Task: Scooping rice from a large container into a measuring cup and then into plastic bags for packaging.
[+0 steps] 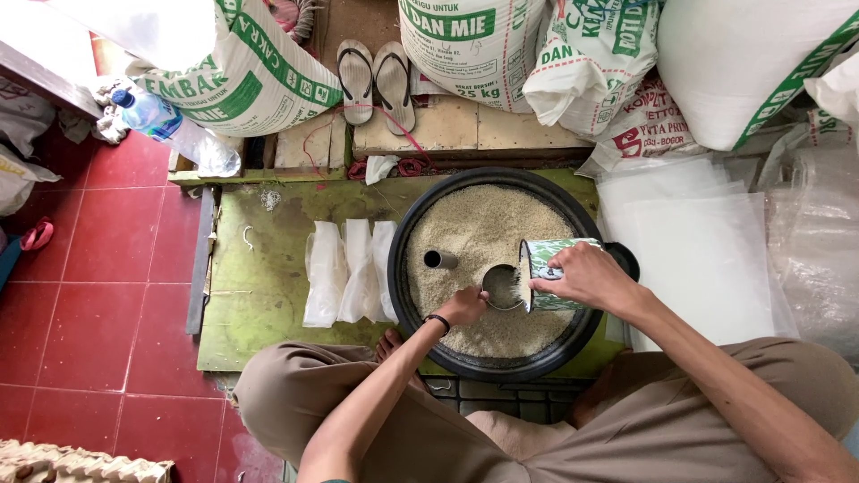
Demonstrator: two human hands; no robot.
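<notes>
A big black basin (407,234) full of pale grain (479,224) sits on a green board in front of me. My right hand (586,275) grips a green-and-white patterned tin mug (546,259), tipped on its side toward a small round metal cup (501,286) set in the grain. My left hand (461,306), with a dark band at the wrist, touches that small cup's rim. A short dark tube (438,259) stands in the grain to the left.
Three filled clear bags (349,273) lie left of the basin on the green board (259,268). Flat plastic sheets (698,241) lie to the right. Large white sacks (465,45), a pair of sandals (376,80) and a water bottle (174,130) crowd the far side. Red floor tiles (98,295) lie at left.
</notes>
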